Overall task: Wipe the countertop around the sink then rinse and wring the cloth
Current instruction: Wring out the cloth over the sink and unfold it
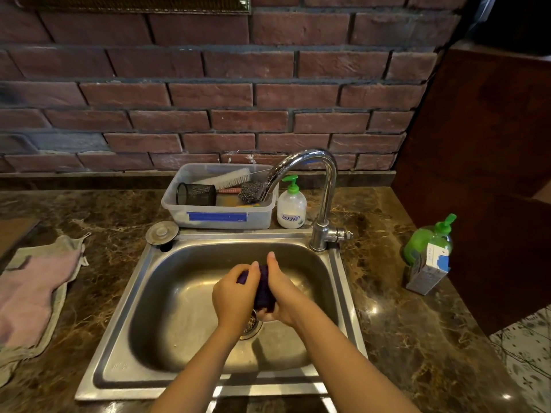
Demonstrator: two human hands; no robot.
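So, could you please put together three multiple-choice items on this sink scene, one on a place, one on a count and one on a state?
1. Where does the clear plastic tub stand?
A. Inside the sink
B. On the countertop behind the sink, left of the tap
C. On the pink towel

2. How many bottles with green pump tops are in view?
A. One
B. Two
C. Four

3. What is the state of the purple cloth?
A. Bunched and gripped in both hands over the sink
B. Spread flat on the countertop
C. Hung over the tap

Answers: 1 B, the tub sits by the brick wall beside the tap. 2 B, one white bottle by the tap, one green bottle at the right. 3 A, the left hand and right hand clasp it above the sink.
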